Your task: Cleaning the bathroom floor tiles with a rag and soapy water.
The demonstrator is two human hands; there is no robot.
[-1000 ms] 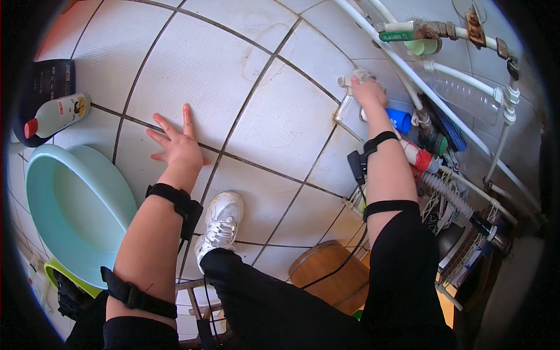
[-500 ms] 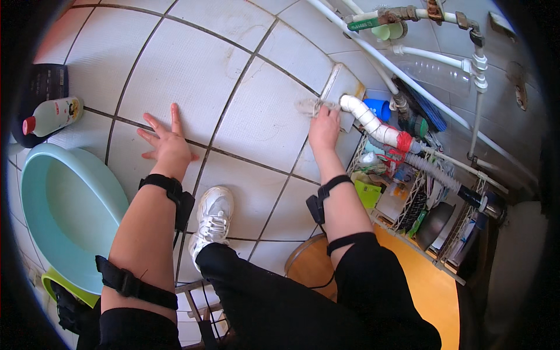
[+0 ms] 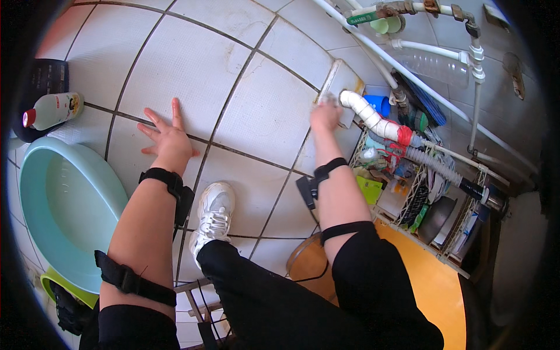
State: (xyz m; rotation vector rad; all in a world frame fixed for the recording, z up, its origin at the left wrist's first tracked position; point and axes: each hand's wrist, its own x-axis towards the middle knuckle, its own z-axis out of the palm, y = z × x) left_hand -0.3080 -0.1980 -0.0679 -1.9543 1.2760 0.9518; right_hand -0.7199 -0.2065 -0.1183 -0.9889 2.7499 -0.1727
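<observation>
My left hand [image 3: 169, 137] lies flat on the white tiled floor [image 3: 256, 111], fingers spread, holding nothing. My right hand [image 3: 325, 116] is closed around a small pale pad [image 3: 330, 99] and presses it on the floor at the lower edge of a raised pale slab [image 3: 344, 79]. What the pad is made of is unclear. The open end of a white pipe [image 3: 370, 116] lies just right of that hand. Both wrists carry black straps.
A teal basin [image 3: 58, 210] stands at the left, with a white red-capped bottle [image 3: 49, 111] behind it. My white shoe [image 3: 214, 213] rests between my arms. Right of me are a wire rack [image 3: 408, 192] of items, a blue cup [image 3: 382, 105], wall pipes [image 3: 443, 52] and a round wooden stool [image 3: 306, 262].
My right hand drew back toward me along the slab, from its far end to its near edge. The left hand stayed flat on the tile. The view shifted slightly.
</observation>
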